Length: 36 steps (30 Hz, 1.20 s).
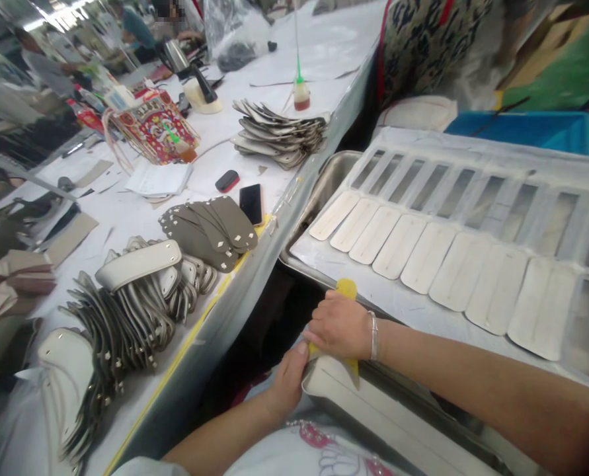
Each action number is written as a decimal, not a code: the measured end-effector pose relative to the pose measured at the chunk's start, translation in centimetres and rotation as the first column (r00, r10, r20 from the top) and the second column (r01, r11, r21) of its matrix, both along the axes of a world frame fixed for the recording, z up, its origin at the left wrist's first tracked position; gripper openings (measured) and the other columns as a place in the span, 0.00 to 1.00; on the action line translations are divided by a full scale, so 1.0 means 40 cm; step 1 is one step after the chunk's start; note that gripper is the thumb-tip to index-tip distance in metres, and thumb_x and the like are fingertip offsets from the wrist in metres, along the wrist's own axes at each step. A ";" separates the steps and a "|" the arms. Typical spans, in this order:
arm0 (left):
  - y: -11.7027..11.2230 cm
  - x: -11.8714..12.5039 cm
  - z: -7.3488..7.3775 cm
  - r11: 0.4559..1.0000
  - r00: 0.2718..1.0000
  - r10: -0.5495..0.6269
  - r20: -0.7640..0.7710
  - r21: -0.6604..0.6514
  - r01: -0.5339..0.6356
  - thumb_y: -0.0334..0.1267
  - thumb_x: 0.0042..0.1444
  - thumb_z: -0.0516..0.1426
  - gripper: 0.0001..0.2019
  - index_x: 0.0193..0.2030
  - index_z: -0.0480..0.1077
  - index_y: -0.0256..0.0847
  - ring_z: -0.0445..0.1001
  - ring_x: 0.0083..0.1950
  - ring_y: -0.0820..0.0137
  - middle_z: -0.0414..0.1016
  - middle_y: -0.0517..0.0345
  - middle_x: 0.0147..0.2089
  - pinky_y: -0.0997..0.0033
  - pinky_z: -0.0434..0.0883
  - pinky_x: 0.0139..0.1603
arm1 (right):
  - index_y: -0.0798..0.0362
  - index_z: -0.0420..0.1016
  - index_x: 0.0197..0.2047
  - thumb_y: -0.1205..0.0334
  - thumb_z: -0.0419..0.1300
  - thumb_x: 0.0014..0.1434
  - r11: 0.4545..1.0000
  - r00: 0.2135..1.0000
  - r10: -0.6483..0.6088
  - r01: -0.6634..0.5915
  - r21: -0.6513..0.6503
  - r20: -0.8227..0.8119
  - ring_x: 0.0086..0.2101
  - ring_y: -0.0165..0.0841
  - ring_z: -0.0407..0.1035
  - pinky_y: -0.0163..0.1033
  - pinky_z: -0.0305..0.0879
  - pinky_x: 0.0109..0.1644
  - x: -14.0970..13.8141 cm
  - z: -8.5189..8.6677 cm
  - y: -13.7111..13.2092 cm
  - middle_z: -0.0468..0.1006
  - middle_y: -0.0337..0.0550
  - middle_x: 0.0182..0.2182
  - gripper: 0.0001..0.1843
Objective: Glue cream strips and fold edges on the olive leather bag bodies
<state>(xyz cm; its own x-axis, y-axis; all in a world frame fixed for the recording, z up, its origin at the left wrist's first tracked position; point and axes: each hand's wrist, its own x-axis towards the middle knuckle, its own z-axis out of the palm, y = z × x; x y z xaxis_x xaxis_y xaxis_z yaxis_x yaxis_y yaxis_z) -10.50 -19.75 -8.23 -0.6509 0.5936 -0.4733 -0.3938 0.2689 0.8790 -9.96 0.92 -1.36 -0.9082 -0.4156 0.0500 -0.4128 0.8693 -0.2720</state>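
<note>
My right hand [336,322], with a bracelet at the wrist, is closed around a flat yellow piece [346,288] that looks like cloth or soft sheet. Part of the yellow lies against the near end of a long off-white strip [383,413] with a line along it. My left hand [287,383] grips the rounded end of that strip, thumb on top, close beside my right hand; its other fingers are mostly hidden. Past my right hand, several off-white oblong pieces [393,246] lie in a row on a white slotted board [497,198].
A metal tray [294,254] supports the board; a blue bin [527,132] stands beyond. The left table holds stacked strap pieces [120,317], grey pieces [207,228], another pile [279,135], a phone [251,203], a glue bottle [301,96] and a red patterned bag [155,129].
</note>
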 end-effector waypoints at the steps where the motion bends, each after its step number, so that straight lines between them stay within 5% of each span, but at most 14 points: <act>1: 0.007 -0.004 0.007 1.000 0.998 -0.012 -0.069 -0.010 0.012 0.50 0.45 0.61 0.22 0.45 0.72 0.40 0.54 0.62 0.52 0.67 0.51 0.56 0.61 0.43 0.65 | 0.55 0.73 0.25 0.54 0.40 0.64 0.999 0.999 -0.037 0.037 0.007 0.022 0.28 0.31 0.65 0.42 0.45 0.36 0.006 0.000 -0.002 0.75 0.44 0.24 0.26; 4: 0.042 -0.021 0.050 0.994 0.976 -0.106 -0.191 0.021 0.111 0.52 0.56 0.51 0.24 0.51 0.68 0.38 0.57 0.61 0.56 0.67 0.51 0.56 0.60 0.49 0.64 | 0.54 0.73 0.26 0.53 0.40 0.64 0.988 0.981 -0.153 0.151 0.025 0.120 0.28 0.33 0.67 0.42 0.46 0.36 0.025 0.007 -0.009 0.76 0.45 0.25 0.27; 9: 0.104 -0.046 0.124 0.931 0.937 -0.312 -0.156 0.145 0.334 0.49 0.62 0.42 0.22 0.54 0.64 0.38 0.61 0.58 0.60 0.66 0.51 0.55 0.63 0.57 0.59 | 0.54 0.73 0.28 0.53 0.40 0.64 0.952 0.934 -0.294 0.305 -0.021 0.202 0.27 0.36 0.67 0.43 0.48 0.33 0.078 0.009 -0.006 0.77 0.50 0.27 0.25; 16: 0.116 -0.063 0.128 0.882 0.878 -0.465 -0.117 0.024 0.471 0.48 0.60 0.48 0.23 0.58 0.61 0.39 0.62 0.57 0.60 0.64 0.50 0.57 0.62 0.56 0.59 | 0.52 0.73 0.34 0.55 0.42 0.63 0.923 0.901 -0.370 0.384 -0.021 0.226 0.27 0.38 0.68 0.44 0.49 0.32 0.151 -0.007 -0.010 0.76 0.51 0.26 0.20; 21: 0.098 -0.117 0.128 0.801 0.800 -0.599 0.029 0.010 0.599 0.52 0.57 0.50 0.24 0.57 0.64 0.42 0.64 0.55 0.61 0.68 0.53 0.54 0.62 0.59 0.56 | 0.53 0.74 0.32 0.54 0.41 0.64 0.872 0.836 -0.489 0.480 0.100 0.248 0.29 0.42 0.69 0.45 0.52 0.32 0.182 0.042 -0.020 0.77 0.53 0.27 0.23; 23: 0.099 -0.140 0.135 0.783 0.776 -0.620 0.114 0.027 0.621 0.55 0.58 0.46 0.25 0.54 0.66 0.43 0.65 0.55 0.62 0.70 0.54 0.52 0.62 0.60 0.54 | 0.53 0.74 0.33 0.53 0.41 0.63 0.802 0.754 -0.591 0.587 0.109 0.287 0.31 0.43 0.69 0.45 0.54 0.34 0.223 0.079 -0.004 0.77 0.53 0.29 0.23; 26: 0.112 -0.157 0.148 0.746 0.742 -0.658 0.127 -0.022 0.665 0.55 0.57 0.47 0.24 0.51 0.70 0.42 0.70 0.47 0.63 0.74 0.53 0.46 0.64 0.64 0.47 | 0.50 0.74 0.35 0.50 0.42 0.61 0.597 0.550 -0.722 0.802 -0.025 0.420 0.33 0.42 0.69 0.46 0.59 0.37 0.332 0.143 0.021 0.76 0.51 0.30 0.22; 32: 0.137 -0.180 0.158 0.705 0.705 -0.708 -0.041 -0.082 0.704 0.48 0.48 0.58 0.15 0.35 0.76 0.38 0.71 0.36 0.67 0.76 0.57 0.34 0.71 0.65 0.37 | 0.49 0.73 0.36 0.41 0.51 0.52 0.193 0.391 -0.600 0.918 -0.348 0.698 0.35 0.43 0.69 0.42 0.66 0.36 0.505 0.231 -0.067 0.76 0.47 0.34 0.21; 34: 0.123 -0.189 0.162 0.708 0.706 -0.705 -0.058 -0.094 0.700 0.48 0.47 0.59 0.16 0.36 0.76 0.39 0.71 0.30 0.69 0.75 0.58 0.29 0.73 0.66 0.32 | 0.49 0.72 0.39 0.41 0.51 0.53 0.145 0.395 -0.603 0.909 -0.391 0.694 0.35 0.41 0.69 0.41 0.66 0.37 0.510 0.226 -0.137 0.76 0.45 0.36 0.22; 36: 0.096 -0.189 0.168 0.702 0.703 -0.710 -0.032 -0.098 0.705 0.52 0.49 0.57 0.22 0.48 0.71 0.41 0.70 0.22 0.71 0.75 0.57 0.29 0.73 0.65 0.25 | 0.49 0.71 0.38 0.42 0.49 0.55 0.166 0.400 -0.661 0.903 -0.397 0.634 0.35 0.40 0.68 0.40 0.65 0.38 0.499 0.203 -0.210 0.76 0.44 0.35 0.21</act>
<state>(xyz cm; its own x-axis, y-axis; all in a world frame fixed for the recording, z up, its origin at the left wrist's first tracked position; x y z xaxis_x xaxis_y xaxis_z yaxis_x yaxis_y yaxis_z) -18.04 -15.92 -1.53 -0.0831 0.8574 -0.5078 -0.0061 0.5092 0.8607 9.98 -7.47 6.74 -0.7308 0.5685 -0.3777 0.5765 0.2180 -0.7875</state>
